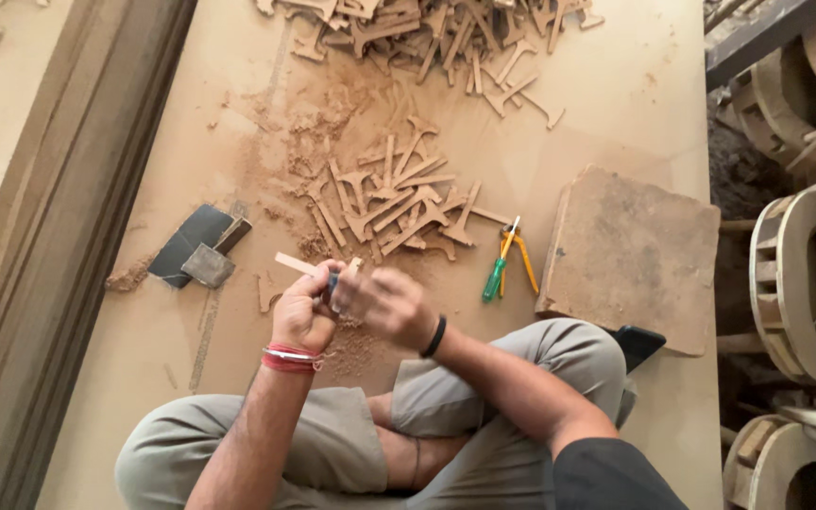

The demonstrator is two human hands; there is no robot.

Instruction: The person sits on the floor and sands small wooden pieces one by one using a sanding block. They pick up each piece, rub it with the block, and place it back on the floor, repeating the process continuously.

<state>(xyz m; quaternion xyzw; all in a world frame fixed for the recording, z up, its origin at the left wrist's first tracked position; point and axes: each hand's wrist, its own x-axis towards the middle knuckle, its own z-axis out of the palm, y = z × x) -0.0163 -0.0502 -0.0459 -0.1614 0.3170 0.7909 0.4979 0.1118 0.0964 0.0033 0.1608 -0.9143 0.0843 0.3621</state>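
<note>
Here the left hand [302, 316] is closed around a thin wooden strip [295, 263], whose long axis runs up and away to the left of its knuckles. The right hand [384, 304] sits just beside it, touching at the fingers; motion blur hides its grip, possibly a small tool.

Likely woodworking workshop, sawdust [332, 123], cut wooden pieces [394, 194], pliers [510, 260]

Left hand [302, 316]: fist curled, knuckles up, forearm reaching forward from the lap. Right hand [387, 304]: blurred, fingers bent, close against the left, elbow bent outward over crossed legs.
</note>
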